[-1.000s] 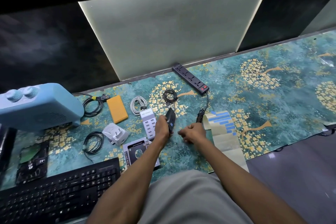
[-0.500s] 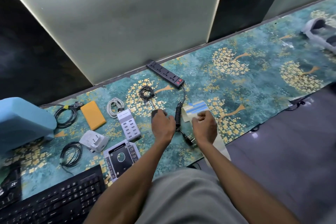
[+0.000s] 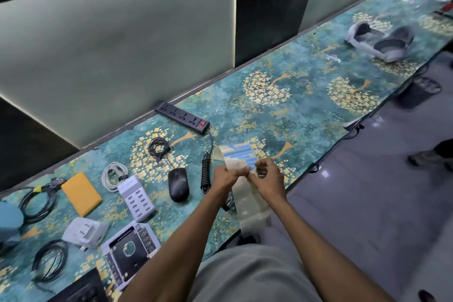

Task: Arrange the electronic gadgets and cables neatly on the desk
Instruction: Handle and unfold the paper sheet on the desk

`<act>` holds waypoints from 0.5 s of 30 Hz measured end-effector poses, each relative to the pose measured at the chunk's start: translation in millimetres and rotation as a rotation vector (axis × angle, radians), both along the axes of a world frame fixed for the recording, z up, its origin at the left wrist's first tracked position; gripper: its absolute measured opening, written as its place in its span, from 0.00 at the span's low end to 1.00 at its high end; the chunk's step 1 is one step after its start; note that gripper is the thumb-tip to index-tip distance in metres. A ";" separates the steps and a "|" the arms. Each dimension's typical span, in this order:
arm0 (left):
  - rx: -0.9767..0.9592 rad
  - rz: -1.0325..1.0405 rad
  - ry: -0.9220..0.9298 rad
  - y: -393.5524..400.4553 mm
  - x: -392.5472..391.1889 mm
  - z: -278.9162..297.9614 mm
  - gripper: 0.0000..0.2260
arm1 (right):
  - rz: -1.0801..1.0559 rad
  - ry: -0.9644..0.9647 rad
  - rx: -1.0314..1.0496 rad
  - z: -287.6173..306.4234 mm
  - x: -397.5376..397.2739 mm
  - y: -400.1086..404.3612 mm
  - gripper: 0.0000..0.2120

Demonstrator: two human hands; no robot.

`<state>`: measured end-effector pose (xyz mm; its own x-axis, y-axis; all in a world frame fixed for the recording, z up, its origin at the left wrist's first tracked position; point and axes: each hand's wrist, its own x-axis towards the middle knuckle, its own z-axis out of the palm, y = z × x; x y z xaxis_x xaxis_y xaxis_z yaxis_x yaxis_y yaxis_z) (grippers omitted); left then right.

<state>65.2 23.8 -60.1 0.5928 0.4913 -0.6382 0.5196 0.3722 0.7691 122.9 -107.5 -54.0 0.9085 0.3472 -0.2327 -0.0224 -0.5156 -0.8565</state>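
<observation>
bench (image 3: 306, 110) teal, floral | sticker strip (image 3: 250, 200) hangs over front edge beside coiled cord (image 3: 205, 174) | black mouse (image 3: 178, 185) left of cord | left hand (image 3: 224, 178), right hand (image 3: 268, 178) pinch strip, grip clenched on it

headset (image 3: 382, 40) far right on desk | sticker sheet (image 3: 241, 158) | floor (image 3: 367, 203)

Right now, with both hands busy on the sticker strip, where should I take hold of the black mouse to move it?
Take the black mouse from above, fingers across its two long sides near the wider rear half. It lies flat and free on the desk mat, with the coiled cord lying close on its right, so a top-down pinch should avoid snagging that.
</observation>
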 end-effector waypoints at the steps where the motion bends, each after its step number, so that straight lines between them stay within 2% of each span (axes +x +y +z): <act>1: 0.000 0.029 -0.029 -3.0 0.3 6.6 0.15 | 0.013 -0.040 0.010 -0.1 2.0 -1.4 0.16; 3: -0.017 0.064 -0.065 -7.0 2.0 14.4 0.09 | 0.057 -0.142 -0.019 -2.7 5.5 -3.7 0.14; 7: -0.019 0.042 -0.040 -9.4 2.7 22.8 0.17 | 0.116 -0.246 -0.081 -0.8 7.6 -6.7 0.10; 11: 0.016 0.028 0.000 -2.2 4.1 19.5 0.17 | 0.131 -0.160 -0.018 6.7 14.1 -6.3 0.12; 14: 0.015 0.087 -0.034 -1.1 0.2 34.7 0.26 | 0.155 -0.095 0.004 9.8 19.7 -4.6 0.12; 15: 0.015 0.074 -0.060 -1.4 0.7 37.6 0.25 | 0.167 -0.075 0.015 10.4 20.7 -3.0 0.12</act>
